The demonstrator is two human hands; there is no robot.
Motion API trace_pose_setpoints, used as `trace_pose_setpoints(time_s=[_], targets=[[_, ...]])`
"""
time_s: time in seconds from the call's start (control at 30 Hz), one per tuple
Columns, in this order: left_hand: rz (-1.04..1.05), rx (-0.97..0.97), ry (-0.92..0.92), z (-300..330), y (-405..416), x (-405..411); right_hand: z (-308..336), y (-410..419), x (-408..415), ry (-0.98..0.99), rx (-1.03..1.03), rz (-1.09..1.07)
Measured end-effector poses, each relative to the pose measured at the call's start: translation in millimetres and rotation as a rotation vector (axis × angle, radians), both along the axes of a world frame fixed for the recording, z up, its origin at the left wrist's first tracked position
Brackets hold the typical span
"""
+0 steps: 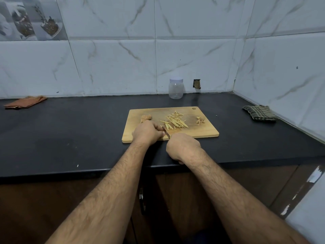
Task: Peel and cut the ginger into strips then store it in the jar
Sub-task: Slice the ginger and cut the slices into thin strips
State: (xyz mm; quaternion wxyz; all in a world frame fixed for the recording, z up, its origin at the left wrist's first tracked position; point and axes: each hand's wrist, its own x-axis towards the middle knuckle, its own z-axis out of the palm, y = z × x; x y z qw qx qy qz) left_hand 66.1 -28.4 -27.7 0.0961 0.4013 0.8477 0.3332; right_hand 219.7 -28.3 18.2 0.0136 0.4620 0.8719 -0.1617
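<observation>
Item: cutting board (207,131), near counter edge for reach. Cut ginger strips (175,120) piled mid-board, clear of the blade; unpeeled ginger piece (146,118) parked left; jar (175,88) lidded by the wall. My left hand (146,133) curled, pinning a slice; my right hand (182,147) gripped the knife (166,132).

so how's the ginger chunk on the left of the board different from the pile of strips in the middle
The ginger chunk is one knobbly, brownish lump; the ginger strips are many thin, pale yellow sticks. The chunk looks uncut, while the strips are already sliced and lie scattered in a loose heap. The chunk sits just beyond the left hand; the strips lie beyond the knife blade. Both rest on the wooden cutting board, none in the jar yet.
</observation>
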Motion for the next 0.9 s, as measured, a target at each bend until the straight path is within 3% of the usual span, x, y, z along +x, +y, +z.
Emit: trace_pose_setpoints(time_s=[0.37, 0.63, 0.9], targets=[[0.042, -0.048, 0.066, 3, 8, -4, -2, 5, -5, -0.006, -0.001, 0.032], [0.07, -0.221, -0.086, 23, 21, -10, -1, 8, -4, -0.026, -0.018, 0.054], [0.07, -0.175, -0.089, 23, 18, -9, 2, 1, 6, -0.061, -0.018, 0.049]])
